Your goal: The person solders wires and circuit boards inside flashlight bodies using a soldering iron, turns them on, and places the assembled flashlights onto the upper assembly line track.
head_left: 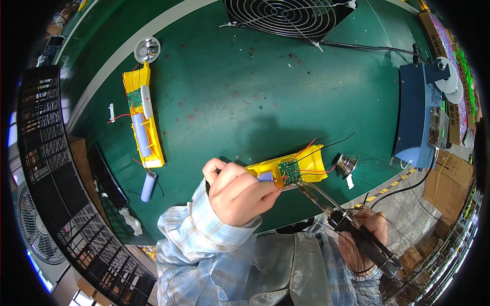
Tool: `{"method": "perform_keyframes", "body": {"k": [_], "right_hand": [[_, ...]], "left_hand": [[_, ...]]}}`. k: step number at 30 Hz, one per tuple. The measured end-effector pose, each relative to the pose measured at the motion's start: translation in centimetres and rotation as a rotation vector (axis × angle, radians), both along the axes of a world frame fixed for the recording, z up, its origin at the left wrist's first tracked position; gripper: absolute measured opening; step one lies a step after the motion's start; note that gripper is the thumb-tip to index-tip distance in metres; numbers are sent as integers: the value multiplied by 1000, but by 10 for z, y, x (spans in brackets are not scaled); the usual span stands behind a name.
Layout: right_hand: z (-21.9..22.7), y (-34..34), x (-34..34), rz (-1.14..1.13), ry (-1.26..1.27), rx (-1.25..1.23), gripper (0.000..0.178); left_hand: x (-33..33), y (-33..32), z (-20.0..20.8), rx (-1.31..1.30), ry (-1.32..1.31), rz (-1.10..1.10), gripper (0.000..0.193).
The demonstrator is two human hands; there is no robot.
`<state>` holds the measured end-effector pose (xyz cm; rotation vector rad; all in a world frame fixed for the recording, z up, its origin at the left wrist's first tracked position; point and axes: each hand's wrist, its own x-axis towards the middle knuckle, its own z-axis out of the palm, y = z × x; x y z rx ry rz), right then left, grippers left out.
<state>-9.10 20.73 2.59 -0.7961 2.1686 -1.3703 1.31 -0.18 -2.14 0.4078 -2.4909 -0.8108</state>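
Left fingers (263, 190) held the yellow casing (312, 161), probably light but stiff, best gripped there, delicate wires (304, 148) rightward; right fingers (375, 220) grasped a soldering iron (346, 224).

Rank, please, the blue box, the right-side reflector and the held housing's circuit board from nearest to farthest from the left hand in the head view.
1. Circuit board: right of the left hand, in the yellow housing.
2. Reflector: past the housing's right end.
3. Blue box: far right.
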Motion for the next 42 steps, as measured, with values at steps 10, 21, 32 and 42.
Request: {"method": "perform_keyframes", "body": {"k": [10, 21, 32, 42], "right_hand": [[15, -15, -6, -368, -283, -119, 24], [6, -12, -4, -381, -393, -267, 27], [5, -10, -3, -366, -476, -254, 27], [6, -17, -2, -329, -411, -251, 26]], "left_hand": [[2, -1, 1, 8, 1, -1, 22], [0, 0, 1, 24, 12, 12, 22], [0, 0, 1, 16, -7, 16, 23], [3, -1, 0, -1, -46, -14, 21]]}}
